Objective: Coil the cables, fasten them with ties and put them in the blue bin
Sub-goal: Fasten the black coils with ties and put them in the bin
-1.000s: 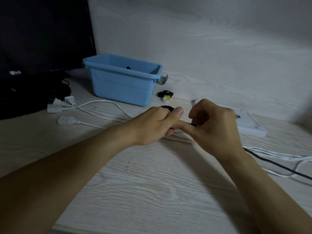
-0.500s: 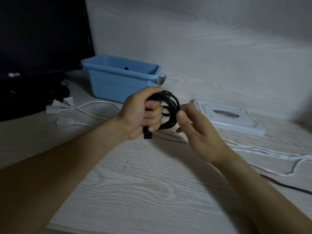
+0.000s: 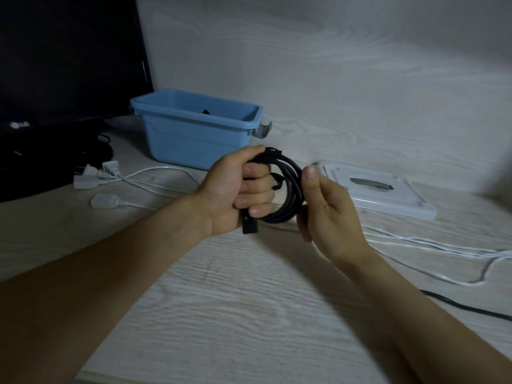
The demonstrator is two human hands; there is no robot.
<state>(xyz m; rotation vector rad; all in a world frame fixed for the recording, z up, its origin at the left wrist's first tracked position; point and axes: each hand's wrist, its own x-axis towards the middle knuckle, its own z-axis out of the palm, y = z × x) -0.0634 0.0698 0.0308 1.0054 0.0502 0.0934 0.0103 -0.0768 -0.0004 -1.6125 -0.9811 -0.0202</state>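
A black cable is wound into a small coil [image 3: 291, 182], held above the pale wooden desk. My left hand [image 3: 231, 195] grips the coil's left side in a fist, with a black plug end sticking out below the fingers. My right hand [image 3: 329, 214] holds the coil's right edge, thumb in front and fingers curled behind it. The blue bin [image 3: 194, 142] stands just behind the hands, and a small dark item shows inside it. Loose white cables [image 3: 158, 171] with plugs lie left of the hands.
A dark monitor [image 3: 55, 65] stands at the far left on its black base. A flat white device [image 3: 388, 195] lies to the right of the hands. More white cable [image 3: 443, 249] and a black cable [image 3: 468, 310] run along the desk's right side.
One second ago both hands were low on the desk, working together. They have since lifted the black coil, the left hand gripping it and the right hand at its edge.
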